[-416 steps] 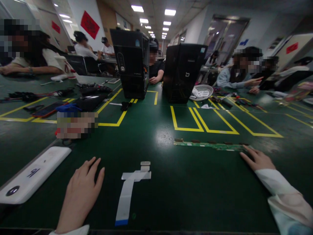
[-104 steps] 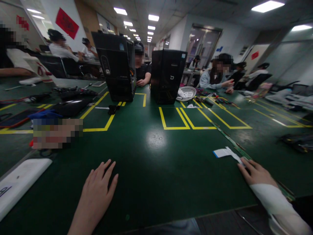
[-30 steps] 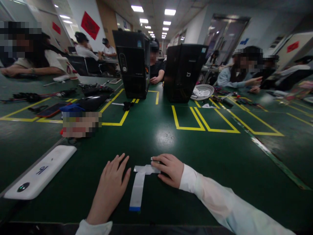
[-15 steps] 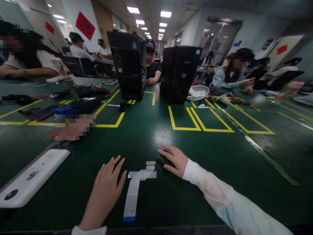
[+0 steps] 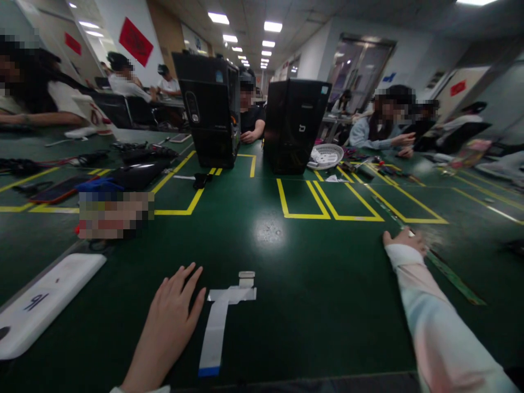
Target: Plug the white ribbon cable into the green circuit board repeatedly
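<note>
A flat white ribbon cable (image 5: 213, 335) with a blue end lies on the green table. Clear tape (image 5: 239, 295) crosses its upper part, and a small pale connector (image 5: 246, 275) sits beyond the tape. My left hand (image 5: 174, 311) rests open just left of the cable, fingers stretched forward and thumb apart, holding nothing. Far to the right, my right hand (image 5: 407, 240) is over a long narrow green strip like a circuit board (image 5: 454, 278). Its thumb sticks out to the left, away from the bent fingers, which hide part of the strip.
Two black computer towers (image 5: 208, 109) (image 5: 297, 125) stand ahead. A white device marked 16 (image 5: 53, 305) lies at left, near tangled cables (image 5: 139, 153). Yellow tape outlines (image 5: 307, 216) mark the table. A white basket (image 5: 333, 155) stands behind. Other people sit around.
My right hand has moved right, from beside the connector to over the green strip. My left hand stays beside the cable. The view has shifted slightly; cable and strip keep their places.
</note>
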`<state>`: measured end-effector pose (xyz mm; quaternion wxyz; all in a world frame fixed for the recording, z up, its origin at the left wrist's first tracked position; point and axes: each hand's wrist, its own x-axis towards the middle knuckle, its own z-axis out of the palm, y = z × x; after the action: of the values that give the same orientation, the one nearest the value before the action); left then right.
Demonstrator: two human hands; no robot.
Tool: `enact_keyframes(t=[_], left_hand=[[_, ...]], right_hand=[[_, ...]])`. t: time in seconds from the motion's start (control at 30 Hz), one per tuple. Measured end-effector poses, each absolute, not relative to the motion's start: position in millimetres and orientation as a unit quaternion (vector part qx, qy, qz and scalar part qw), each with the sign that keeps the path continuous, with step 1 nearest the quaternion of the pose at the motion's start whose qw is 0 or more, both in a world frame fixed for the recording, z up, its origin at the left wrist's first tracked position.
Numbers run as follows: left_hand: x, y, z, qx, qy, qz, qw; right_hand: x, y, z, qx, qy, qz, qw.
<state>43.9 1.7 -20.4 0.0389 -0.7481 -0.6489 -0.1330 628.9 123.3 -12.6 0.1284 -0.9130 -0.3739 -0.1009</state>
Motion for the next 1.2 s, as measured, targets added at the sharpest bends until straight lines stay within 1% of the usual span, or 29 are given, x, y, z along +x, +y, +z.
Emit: enact_keyframes(t=[0.1, 0.4, 0.73, 0.87, 0.97, 1.07, 1.2], left_hand=[[45, 2, -19, -0.745, -0.653, -0.129, 0.039], [43, 2, -20, -0.745, -0.654, -0.128, 0.027], [43, 2, -21, -0.741, -0.657, -0.133, 0.026], [43, 2, -22, -0.744, -0.653, -0.140, 0.032], [43, 3, -23, -0.747, -0.648, -0.142, 0.036], [43, 3, -23, -0.748, -0.647, -0.140, 0.039], [44, 2, -20, -0.748, -0.648, -0.138, 0.035]], right_hand=[[635, 117, -12, -0.933, -0.323, -0.096, 0.123], [633, 118, -8, -0.927, -0.363, -0.055, 0.079], [656, 96, -11, -0.852, -0.518, -0.051, 0.064], [671, 78, -13, -0.795, -0.600, -0.049, 0.072], [677, 66, -14, -0.772, -0.628, -0.054, 0.085], [679, 57, -14, -0.794, -0.594, -0.088, 0.099], [675, 47, -14, -0.910, -0.377, -0.134, 0.104]])
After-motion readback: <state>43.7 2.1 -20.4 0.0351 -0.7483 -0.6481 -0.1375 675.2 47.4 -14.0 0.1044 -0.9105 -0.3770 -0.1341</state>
